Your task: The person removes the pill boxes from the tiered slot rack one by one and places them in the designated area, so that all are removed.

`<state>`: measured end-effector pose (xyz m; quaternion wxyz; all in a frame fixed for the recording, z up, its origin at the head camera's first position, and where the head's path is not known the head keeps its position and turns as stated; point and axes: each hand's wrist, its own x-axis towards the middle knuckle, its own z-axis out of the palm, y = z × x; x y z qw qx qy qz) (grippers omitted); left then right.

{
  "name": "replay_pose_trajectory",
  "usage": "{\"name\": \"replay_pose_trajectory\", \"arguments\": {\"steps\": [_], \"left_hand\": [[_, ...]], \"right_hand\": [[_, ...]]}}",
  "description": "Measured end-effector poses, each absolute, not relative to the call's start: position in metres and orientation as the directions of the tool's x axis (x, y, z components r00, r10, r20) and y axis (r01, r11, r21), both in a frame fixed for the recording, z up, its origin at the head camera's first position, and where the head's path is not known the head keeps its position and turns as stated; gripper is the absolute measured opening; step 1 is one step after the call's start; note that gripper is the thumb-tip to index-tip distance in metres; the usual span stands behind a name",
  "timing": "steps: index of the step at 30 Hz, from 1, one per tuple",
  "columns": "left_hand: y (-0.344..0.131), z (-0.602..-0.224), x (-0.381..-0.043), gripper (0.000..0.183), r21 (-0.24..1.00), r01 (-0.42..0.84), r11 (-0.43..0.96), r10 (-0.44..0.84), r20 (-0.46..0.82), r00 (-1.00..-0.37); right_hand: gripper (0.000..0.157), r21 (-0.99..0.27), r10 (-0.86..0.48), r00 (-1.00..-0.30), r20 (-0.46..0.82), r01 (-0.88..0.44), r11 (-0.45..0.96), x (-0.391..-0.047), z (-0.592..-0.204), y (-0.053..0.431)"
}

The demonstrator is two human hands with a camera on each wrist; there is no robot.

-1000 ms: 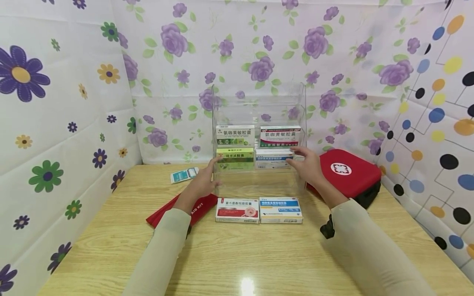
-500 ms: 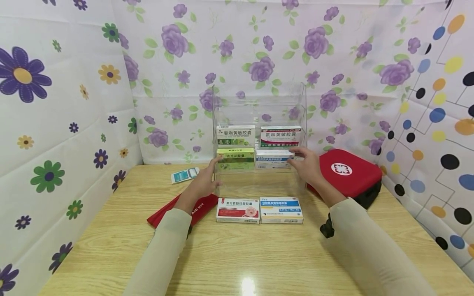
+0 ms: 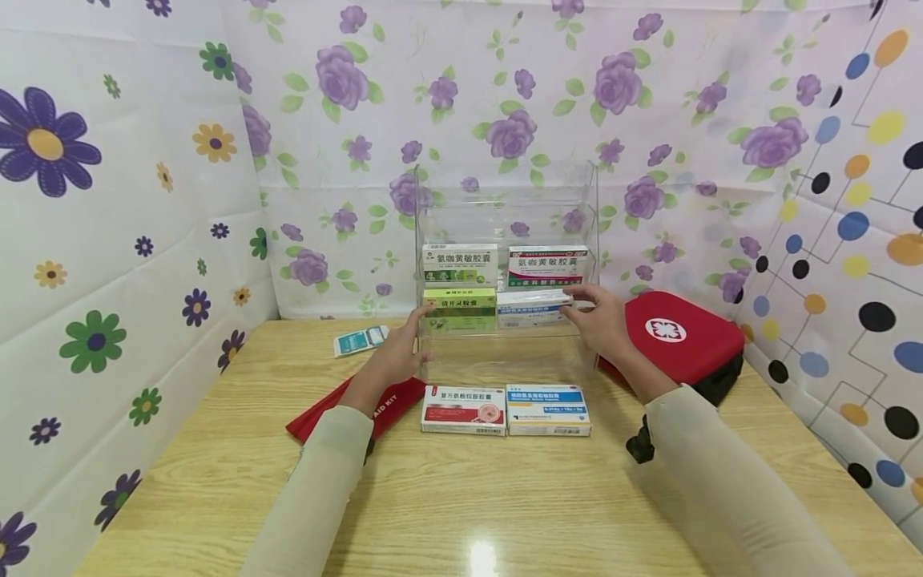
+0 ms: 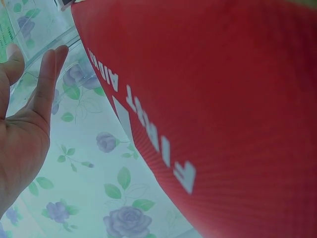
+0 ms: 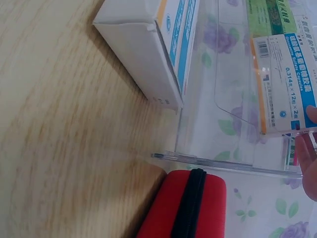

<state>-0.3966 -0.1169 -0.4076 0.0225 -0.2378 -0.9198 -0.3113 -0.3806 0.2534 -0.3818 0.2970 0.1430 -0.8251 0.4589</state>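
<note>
In the head view, my right hand (image 3: 604, 322) pinches the right end of a blue-and-white medicine box (image 3: 530, 312) in the lower occupied tier of a clear acrylic display rack (image 3: 497, 349). The right wrist view shows thumb and finger at the end of this box (image 5: 285, 82). My left hand (image 3: 392, 353) is at the rack's left side, its fingers extended against the clear side panel. Left of the held box stands a green-and-yellow medicine box (image 3: 459, 311). On the tier above are a white-and-green box (image 3: 459, 264) and a white box with a red stripe (image 3: 547, 266).
On the wooden table (image 3: 447, 497), a red-and-white medicine box (image 3: 463, 410) and a blue-and-white one (image 3: 548, 410) lie before the rack. A red first aid pouch (image 3: 392, 406) is under my left arm. A red case (image 3: 674, 332) stands right; a teal-and-white packet (image 3: 359, 341) lies left.
The blue-and-white box in my right hand has tilted slightly, showing more of its white top edge. My left hand stays at the rack's side.
</note>
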Motion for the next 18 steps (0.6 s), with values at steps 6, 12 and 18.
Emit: {"name": "replay_pose_trajectory", "arguments": {"steps": [6, 12, 18], "left_hand": [[-0.116, -0.41, -0.398, 0.089, 0.565, 0.451, 0.691, 0.419, 0.197, -0.887], [-0.116, -0.41, -0.398, 0.089, 0.567, 0.462, 0.682, 0.424, 0.209, -0.881], [-0.117, -0.41, -0.396, 0.089, 0.56, 0.474, 0.679, 0.425, 0.227, -0.877]], "right_hand": [[0.028, -0.651, 0.035, -0.752, 0.658, -0.544, 0.529, -0.377, -0.375, 0.252], [0.03, -0.63, 0.019, -0.727, 0.686, -0.581, 0.515, -0.372, -0.367, 0.25], [0.028, -0.601, 0.012, -0.695, 0.719, -0.614, 0.511, -0.365, -0.358, 0.247]]}}
